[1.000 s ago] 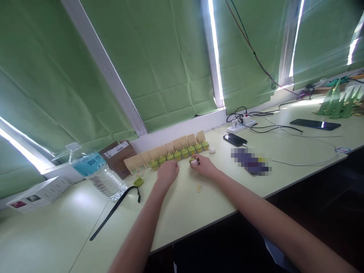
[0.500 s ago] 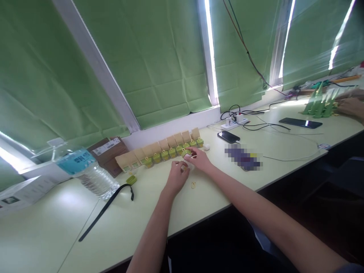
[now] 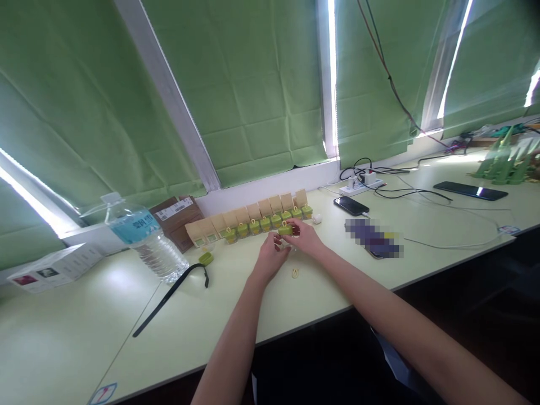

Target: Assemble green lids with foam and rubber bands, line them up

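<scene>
My right hand (image 3: 304, 236) is closed on a small green lid (image 3: 285, 229) with a pale loop on top. Close beside it, my left hand (image 3: 272, 253) has bent fingers near the lid's underside; what they hold is too small and hidden to name. Behind the hands runs a row of small green-lidded containers (image 3: 254, 226), with brown paper bags (image 3: 240, 215) standing behind them. A yellow ring-like piece (image 3: 295, 273) lies on the table in front of my hands. Another green lid (image 3: 206, 259) lies to the left.
On the left are a water bottle (image 3: 147, 239), a black strap (image 3: 169, 293), a cardboard box (image 3: 177, 219) and a white box (image 3: 59, 269). Rightward lie phones (image 3: 351, 206), a power strip (image 3: 361, 185), cables and green cone-shaped pieces (image 3: 504, 163).
The view has shifted, so the table items appear farther right. The green lid in my right hand has turned from tilted to level, its loop pointing up.
</scene>
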{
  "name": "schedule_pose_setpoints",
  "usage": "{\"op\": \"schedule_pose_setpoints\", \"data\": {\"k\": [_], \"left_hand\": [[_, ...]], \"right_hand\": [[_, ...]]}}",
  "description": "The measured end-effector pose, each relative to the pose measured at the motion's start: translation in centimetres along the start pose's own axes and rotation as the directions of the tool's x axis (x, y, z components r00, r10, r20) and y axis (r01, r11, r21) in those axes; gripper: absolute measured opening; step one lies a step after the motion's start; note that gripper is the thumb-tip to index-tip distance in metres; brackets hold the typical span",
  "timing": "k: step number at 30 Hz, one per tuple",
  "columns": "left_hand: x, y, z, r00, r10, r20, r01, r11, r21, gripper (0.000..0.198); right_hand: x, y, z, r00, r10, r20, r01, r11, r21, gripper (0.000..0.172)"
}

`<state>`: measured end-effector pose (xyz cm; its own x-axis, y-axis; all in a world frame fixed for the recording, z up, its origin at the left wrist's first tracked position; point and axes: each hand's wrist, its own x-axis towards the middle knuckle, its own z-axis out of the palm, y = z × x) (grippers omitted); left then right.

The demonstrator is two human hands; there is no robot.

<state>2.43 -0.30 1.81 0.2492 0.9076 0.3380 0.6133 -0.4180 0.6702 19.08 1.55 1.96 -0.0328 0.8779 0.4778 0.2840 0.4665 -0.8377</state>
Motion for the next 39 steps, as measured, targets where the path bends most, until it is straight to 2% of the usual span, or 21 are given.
{"op": "schedule_pose_setpoints", "data": {"k": [4, 7, 11, 23, 39], "left_hand": [[0.0, 0.1, 0.0, 0.999, -0.041, -0.005, 0.041, 0.999, -0.010, 0.069], [-0.1, 0.1, 0.0, 1.000, -0.013, 0.028, 0.014, 0.999, -0.030, 0.081], [0.0, 0.0, 0.0, 0.999, -0.021, 0.029, 0.021, 1.000, -0.016, 0.079], [0.2, 0.3, -0.1, 0.999, -0.005, -0.043, 0.008, 0.998, 0.065, 0.067], [0.1, 0.4, 0.0, 0.999, 0.017, -0.030, -0.015, 0.999, 0.047, 0.059]], "right_hand": [[-0.2, -0.2, 0.0, 1.000, 0.012, 0.028, -0.012, 1.000, -0.023, 0.043], [-0.2, -0.2, 0.0, 0.999, -0.015, 0.042, 0.017, 0.999, -0.049, 0.042], [-0.1, 0.2, 0.0, 0.998, -0.036, 0.041, 0.040, 0.995, -0.089, 0.042], [0.2, 1.1, 0.2, 0.999, 0.007, 0.051, -0.002, 0.996, -0.090, 0.046], [0.2, 0.7, 0.0, 1.000, 0.006, 0.024, -0.004, 0.994, -0.111, 0.027]]}}
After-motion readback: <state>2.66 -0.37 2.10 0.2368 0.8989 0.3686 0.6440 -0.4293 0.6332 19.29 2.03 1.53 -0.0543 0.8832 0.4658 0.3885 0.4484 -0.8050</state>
